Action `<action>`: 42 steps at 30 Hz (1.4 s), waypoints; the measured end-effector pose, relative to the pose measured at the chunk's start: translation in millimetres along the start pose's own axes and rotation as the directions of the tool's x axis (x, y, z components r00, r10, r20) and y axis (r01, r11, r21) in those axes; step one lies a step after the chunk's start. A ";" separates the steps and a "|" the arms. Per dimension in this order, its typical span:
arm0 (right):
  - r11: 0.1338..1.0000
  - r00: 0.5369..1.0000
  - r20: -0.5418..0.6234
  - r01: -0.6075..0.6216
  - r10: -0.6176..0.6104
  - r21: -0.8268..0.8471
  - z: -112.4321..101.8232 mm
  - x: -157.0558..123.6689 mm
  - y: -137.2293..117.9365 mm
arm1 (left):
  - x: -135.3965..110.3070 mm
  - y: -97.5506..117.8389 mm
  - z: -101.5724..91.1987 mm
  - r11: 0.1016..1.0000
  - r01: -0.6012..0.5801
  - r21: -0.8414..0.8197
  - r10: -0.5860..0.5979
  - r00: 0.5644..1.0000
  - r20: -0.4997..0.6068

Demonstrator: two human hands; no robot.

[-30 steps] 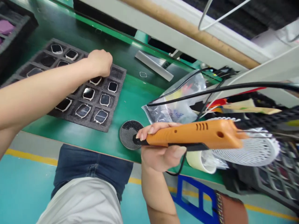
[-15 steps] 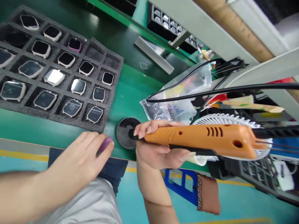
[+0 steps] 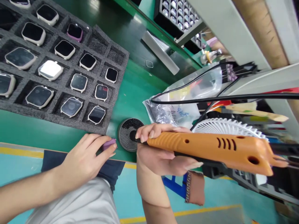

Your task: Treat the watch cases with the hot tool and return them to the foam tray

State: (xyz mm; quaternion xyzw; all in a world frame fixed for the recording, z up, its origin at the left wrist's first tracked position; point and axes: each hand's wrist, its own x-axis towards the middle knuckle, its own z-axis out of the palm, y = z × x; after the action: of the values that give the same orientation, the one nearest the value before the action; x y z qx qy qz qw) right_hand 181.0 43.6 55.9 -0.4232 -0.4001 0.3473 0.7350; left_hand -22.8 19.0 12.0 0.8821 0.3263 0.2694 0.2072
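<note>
My right hand [image 3: 163, 152] is wrapped around an orange power tool [image 3: 205, 149] with ribbed grip, vent slots and a long black lever. Its narrow black end points left, over a round black disc [image 3: 128, 137] with a dotted grid face. Between the thumb and fingers of my left hand [image 3: 88, 158] is a small purple piece [image 3: 108, 143], mostly covered, so its kind is unclear. That hand is just below the grey foam tray [image 3: 93, 126], near the bench edge. In the tray's compartments sit several smartwatches [image 3: 39, 96], mostly pale-cased, and a purple one [image 3: 75, 32].
Right of the tray lie a thin frame [image 3: 149, 64] and a grey strip [image 3: 161, 53]. Beyond my right hand are a plastic bag [image 3: 182, 109], black cable [image 3: 221, 99] and white ribbed fan guard [image 3: 229, 126]. Shelf posts [image 3: 233, 34] slant across the upper right.
The view has shifted, and the tray sits larger and further left in it. Both hands keep their holds; the purple piece shows more. The orange tool's right end appears lower and nearer.
</note>
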 end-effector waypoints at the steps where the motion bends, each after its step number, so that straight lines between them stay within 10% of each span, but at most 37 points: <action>1: 1.000 1.000 0.000 0.001 -0.001 -0.002 0.6 -0.3 -1.3 | 0.5 -0.1 0.5 1.000 -0.001 -0.004 0.001 1.000 -0.008; 11: 0.978 0.996 0.041 -0.065 0.074 -0.200 16.7 -16.7 -52.9 | 2.7 3.9 6.6 0.998 0.057 -0.034 -0.057 0.998 0.000; 42: 0.977 0.987 0.139 -0.051 0.081 -0.207 30.1 -30.5 -29.6 | 3.0 3.0 6.5 0.995 0.067 -0.069 -0.067 0.998 0.000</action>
State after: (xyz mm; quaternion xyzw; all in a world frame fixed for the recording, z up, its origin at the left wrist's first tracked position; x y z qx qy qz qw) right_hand 146.1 16.2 83.2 -0.4824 -0.4721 0.3591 0.6445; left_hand -15.5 17.8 9.7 0.8626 0.3466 0.2743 0.2460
